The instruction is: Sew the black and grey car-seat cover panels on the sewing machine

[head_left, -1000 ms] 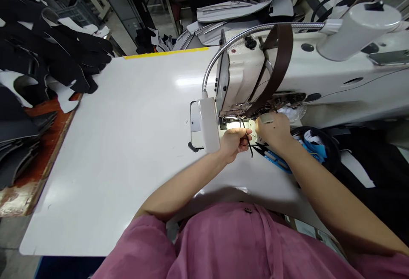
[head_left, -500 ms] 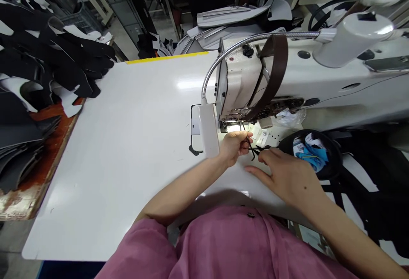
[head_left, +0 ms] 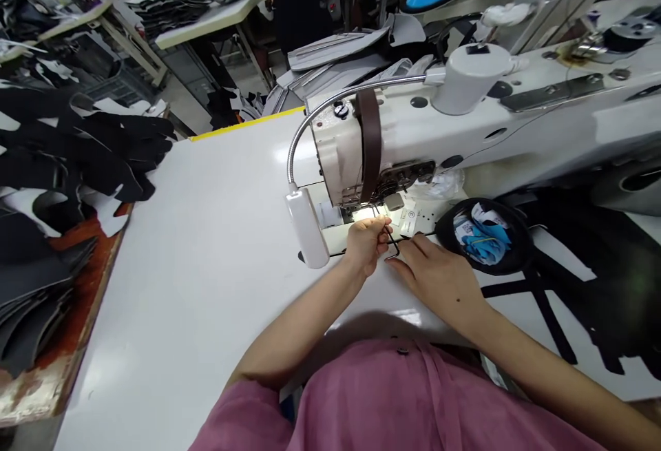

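Near the needle area of a white sewing machine [head_left: 343,162], my left hand [head_left: 364,244] pinches a thin black strip [head_left: 393,239] between thumb and fingertips. The strip hangs toward the front, its lower end bent beside my right thumb. My right hand [head_left: 441,272] is palm down just to the right, its fingers curled and its thumb set apart from them. A small black pointed thing [head_left: 405,236] shows at its fingertips; most of it is hidden, so its kind is unclear. The machine's small lamp [head_left: 308,227] stands left of my left hand.
A round black container [head_left: 448,220] with blue and white scraps stands right of my right hand. Black fabric pieces [head_left: 568,258] lie beyond it. Dark cut pieces [head_left: 87,141] are piled on the left bench. The white tabletop [head_left: 217,258] spreads out to the left.
The camera view has shifted, so the machine appears further left and lower. My right hand has come closer to my left hand, its thumb now by the strip's lower end.
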Demonstrator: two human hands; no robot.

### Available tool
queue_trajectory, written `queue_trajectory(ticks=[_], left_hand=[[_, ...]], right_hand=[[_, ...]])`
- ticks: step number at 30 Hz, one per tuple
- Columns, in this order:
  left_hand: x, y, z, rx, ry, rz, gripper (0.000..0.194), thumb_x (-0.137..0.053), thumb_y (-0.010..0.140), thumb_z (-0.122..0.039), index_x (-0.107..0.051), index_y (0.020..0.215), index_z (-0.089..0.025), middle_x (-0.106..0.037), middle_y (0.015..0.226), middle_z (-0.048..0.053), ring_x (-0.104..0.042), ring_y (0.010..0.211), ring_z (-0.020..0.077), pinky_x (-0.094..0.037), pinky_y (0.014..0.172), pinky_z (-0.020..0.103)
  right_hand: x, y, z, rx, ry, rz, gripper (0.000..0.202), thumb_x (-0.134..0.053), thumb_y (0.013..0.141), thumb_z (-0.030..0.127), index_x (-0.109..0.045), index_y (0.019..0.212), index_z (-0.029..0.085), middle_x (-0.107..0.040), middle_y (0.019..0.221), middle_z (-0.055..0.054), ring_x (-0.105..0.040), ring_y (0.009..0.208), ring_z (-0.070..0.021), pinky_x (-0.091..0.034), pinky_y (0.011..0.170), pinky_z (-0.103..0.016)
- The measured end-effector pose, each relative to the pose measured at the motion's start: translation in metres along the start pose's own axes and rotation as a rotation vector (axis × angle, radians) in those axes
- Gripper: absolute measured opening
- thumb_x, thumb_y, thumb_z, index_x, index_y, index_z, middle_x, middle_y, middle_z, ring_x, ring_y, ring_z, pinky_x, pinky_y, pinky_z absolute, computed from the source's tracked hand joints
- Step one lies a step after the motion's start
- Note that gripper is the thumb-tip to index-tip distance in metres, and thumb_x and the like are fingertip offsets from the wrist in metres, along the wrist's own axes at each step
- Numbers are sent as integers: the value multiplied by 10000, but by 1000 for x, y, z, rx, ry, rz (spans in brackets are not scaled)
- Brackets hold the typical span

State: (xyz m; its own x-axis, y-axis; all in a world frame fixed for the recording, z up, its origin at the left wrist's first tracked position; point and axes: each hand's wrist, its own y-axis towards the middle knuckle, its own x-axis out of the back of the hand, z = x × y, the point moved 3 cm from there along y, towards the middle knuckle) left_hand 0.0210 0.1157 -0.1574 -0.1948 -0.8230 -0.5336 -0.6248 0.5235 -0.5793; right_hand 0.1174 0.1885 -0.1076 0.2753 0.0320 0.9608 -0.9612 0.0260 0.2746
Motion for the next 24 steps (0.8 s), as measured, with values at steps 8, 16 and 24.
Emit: queue_trajectory(ticks=[8, 16, 24], left_hand=[[0, -2, -1, -8, 110, -51, 221, -677, 708, -298, -560, 733, -112, -453, 513, -51, -302, 364, 11, -172, 357, 152], [2, 3, -1, -57, 105, -48, 253, -708, 667, -305, -565, 724, -103, -476, 512, -49, -353, 402, 19, -223, 398, 152], [1, -2, 1, -55, 160, -32, 312, -764, 624, -327, -535, 669, -119, -468, 511, -57, -381, 436, 24, -266, 434, 144]], right_hand=[[-9, 15, 6, 211, -96, 303, 151, -515, 856, 108, -633, 764, 127, -623, 692, -79, -611, 583, -194, -301, 477, -272], [-4, 32, 1, 229, 48, 359, 235, -426, 863, 81, -655, 819, 109, -668, 724, -104, -633, 622, -207, -331, 509, -276], [-6, 13, 6, -47, 175, 183, 380, -323, 939, 140, -652, 749, 129, -680, 693, -71, -623, 620, -169, -412, 557, -282]])
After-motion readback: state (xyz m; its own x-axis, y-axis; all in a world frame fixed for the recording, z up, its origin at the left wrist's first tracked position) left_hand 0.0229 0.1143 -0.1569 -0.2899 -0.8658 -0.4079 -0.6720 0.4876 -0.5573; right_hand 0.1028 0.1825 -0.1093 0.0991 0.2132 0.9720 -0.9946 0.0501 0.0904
